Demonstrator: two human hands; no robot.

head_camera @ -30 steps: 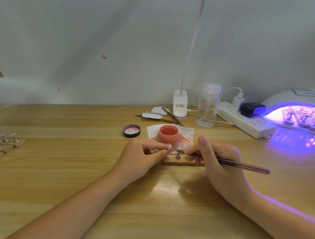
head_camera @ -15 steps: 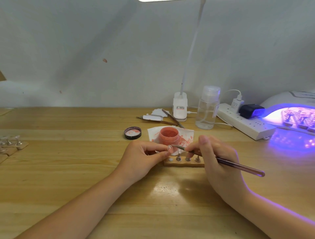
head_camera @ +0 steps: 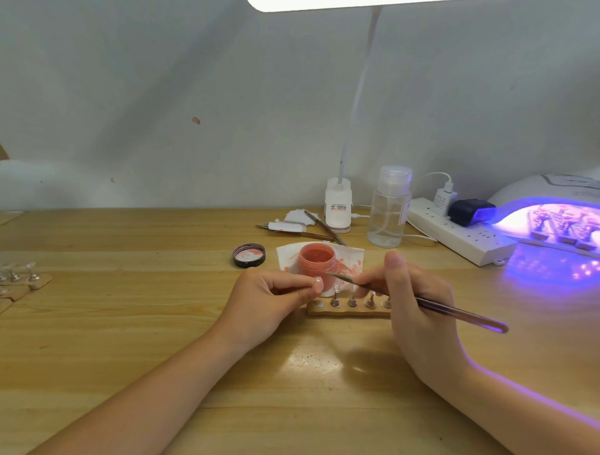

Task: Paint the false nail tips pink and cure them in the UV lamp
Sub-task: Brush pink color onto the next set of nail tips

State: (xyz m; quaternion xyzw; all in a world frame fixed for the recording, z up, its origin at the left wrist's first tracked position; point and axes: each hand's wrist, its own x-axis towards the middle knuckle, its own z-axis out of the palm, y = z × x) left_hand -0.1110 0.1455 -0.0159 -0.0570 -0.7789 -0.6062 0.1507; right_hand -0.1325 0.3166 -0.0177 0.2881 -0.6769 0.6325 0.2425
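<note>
Compared with a second ago, the brush [head_camera: 418,300] has been lifted from low beside the wooden holder [head_camera: 347,312] and its tip is now raised and aimed leftward, just short of the nail tip [head_camera: 317,284] pinched in the left hand [head_camera: 266,302]; the view has also tilted up, so that the desk lamp head [head_camera: 357,4] is now seen at the top edge. This is judged to mean that a stroke of pink is about to be laid on the held tip, so the painting step is in hand and curing of this piece is not yet begun. The left hand is closed narrowly, the nail tip being held between thumb and forefinger near the left end of the holder, where one peg place looks bare. The right hand [head_camera: 418,311] is wrapped in a pen grip around the brush, whose handle runs out to the right and nearer. On the holder, several small stands [head_camera: 352,297] remain upright; whether their tips are painted cannot be told. Just beyond the hands the open jar of pink powder or gel [head_camera: 317,259] is set on a stained paper [head_camera: 350,256], with its lid [head_camera: 249,255] to the left. At far right the UV lamp [head_camera: 552,208] is lit, and other holders are seen inside it.
</note>
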